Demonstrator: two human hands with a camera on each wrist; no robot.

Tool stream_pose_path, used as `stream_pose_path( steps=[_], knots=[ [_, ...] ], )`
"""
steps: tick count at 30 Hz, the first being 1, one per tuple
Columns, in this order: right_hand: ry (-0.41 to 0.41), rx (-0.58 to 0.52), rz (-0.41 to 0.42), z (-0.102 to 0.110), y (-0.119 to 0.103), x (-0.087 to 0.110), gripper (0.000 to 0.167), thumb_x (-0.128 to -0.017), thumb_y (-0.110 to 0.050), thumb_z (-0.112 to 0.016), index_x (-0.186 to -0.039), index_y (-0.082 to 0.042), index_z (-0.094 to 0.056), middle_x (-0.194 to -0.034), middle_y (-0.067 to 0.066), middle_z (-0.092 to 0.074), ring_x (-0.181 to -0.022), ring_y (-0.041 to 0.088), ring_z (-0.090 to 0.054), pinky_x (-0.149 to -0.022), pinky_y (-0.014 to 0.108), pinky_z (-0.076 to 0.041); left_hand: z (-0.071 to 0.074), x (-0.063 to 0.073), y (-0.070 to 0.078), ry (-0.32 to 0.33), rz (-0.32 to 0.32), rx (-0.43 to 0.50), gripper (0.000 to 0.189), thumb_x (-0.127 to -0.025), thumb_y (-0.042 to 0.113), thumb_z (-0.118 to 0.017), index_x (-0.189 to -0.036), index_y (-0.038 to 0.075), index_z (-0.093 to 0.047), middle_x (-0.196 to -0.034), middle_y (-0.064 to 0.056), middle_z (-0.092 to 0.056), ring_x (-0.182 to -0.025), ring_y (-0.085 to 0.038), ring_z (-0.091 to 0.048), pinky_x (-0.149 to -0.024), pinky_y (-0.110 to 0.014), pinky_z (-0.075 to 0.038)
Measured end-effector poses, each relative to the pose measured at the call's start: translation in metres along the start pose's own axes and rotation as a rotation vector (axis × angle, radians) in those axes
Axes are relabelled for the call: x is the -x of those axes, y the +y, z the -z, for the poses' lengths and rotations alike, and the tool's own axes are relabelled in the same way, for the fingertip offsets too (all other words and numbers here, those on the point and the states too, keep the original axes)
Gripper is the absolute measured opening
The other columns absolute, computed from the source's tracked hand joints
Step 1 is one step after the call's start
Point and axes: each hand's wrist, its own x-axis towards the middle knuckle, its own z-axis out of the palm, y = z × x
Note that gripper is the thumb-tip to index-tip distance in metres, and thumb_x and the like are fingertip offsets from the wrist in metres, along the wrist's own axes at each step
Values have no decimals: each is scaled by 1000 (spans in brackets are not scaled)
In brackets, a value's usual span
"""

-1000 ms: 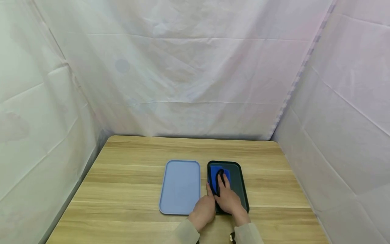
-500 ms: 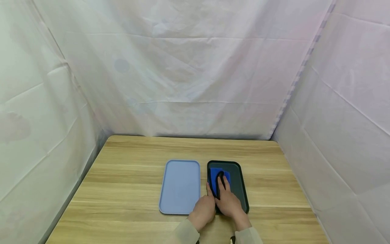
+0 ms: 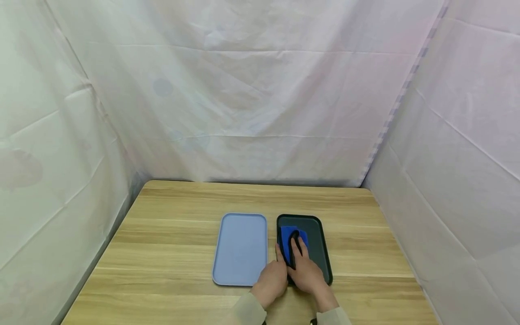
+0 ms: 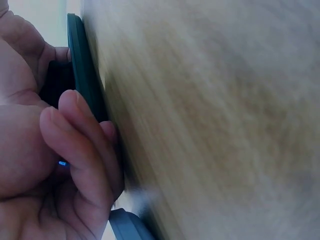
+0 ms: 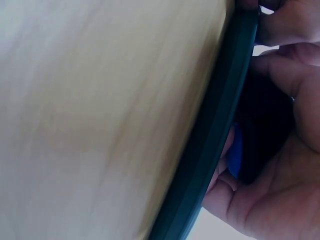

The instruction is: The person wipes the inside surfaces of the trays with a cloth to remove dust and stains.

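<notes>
A blue cloth with black edging (image 3: 286, 234) lies bunched on the dark green tray (image 3: 322, 253) in the head view. My right hand (image 3: 306, 272) grips it, two fingers stretched forward over the cloth. From the right wrist, the cloth's black bulk (image 5: 265, 120) shows between thumb and curled fingers, just above the tray's rim. My left hand (image 3: 273, 277) holds the tray by its near left side, its index finger lying along the rim. In the left wrist view the other fingers (image 4: 87, 155) curl beside the tray's edge (image 4: 86, 70).
A light blue tray (image 3: 240, 248) lies flat just left of the dark one, close to my left hand. Both rest on a wood-grain table (image 3: 170, 253). White sheet walls (image 3: 260, 113) stand behind and at both sides of it.
My right hand has drawn the cloth a short way toward me along the dark green tray. My left hand and both trays have stayed in place.
</notes>
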Motion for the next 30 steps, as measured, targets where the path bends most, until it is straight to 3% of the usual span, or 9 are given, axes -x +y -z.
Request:
stream_pose_path(
  steps=[4, 7, 17, 23, 30],
  knots=[
    [-15, -26, 27, 3, 6, 2, 85, -98, -28, -71, -167, -16, -22, -174, 17, -13, -115, 44, -67, -75, 52, -55, -1, -1, 0, 0, 0, -15, 88, -93, 10, -74, -158, -14, -21, -74, -14, -68, -59, -20, -63, -57, -32, -55],
    [-33, -35, 41, 6, 10, 4, 85, -98, -27, -71, -167, -19, -22, -174, 14, -12, -123, 46, -63, -77, 52, -55, -1, -1, 0, 2, 3, -17, 89, -93, 11, -74, -158, -14, -20, -70, -13, -67, -55, -19, -61, -54, -31, -53],
    [-81, -64, 102, 17, 24, 9, 84, -96, -20, -73, -166, -21, -27, -175, 9, -16, -130, 40, -59, -74, 42, -53, -1, -2, 1, -21, 23, -23, 91, -93, 10, -74, -160, -12, -17, -70, -11, -67, -52, -16, -58, -53, -31, -52],
    [-91, -85, 122, 25, 29, 11, 82, -94, -13, -74, -165, -20, -31, -174, 8, -18, -141, 43, -50, -88, 53, -53, -3, -1, 1, -25, 37, -17, 93, -92, 8, -74, -161, -10, -16, -63, -8, -61, -48, -16, -54, -51, -31, -50],
    [-80, -87, 121, 27, 33, 13, 81, -95, -12, -73, -164, -18, -32, -174, 9, -19, -145, 46, -45, -102, 62, -48, -3, -2, 0, -17, 2, -22, 92, -93, 8, -73, -163, -5, -15, -57, -5, -56, -47, -15, -51, -50, -30, -49]
  ],
)
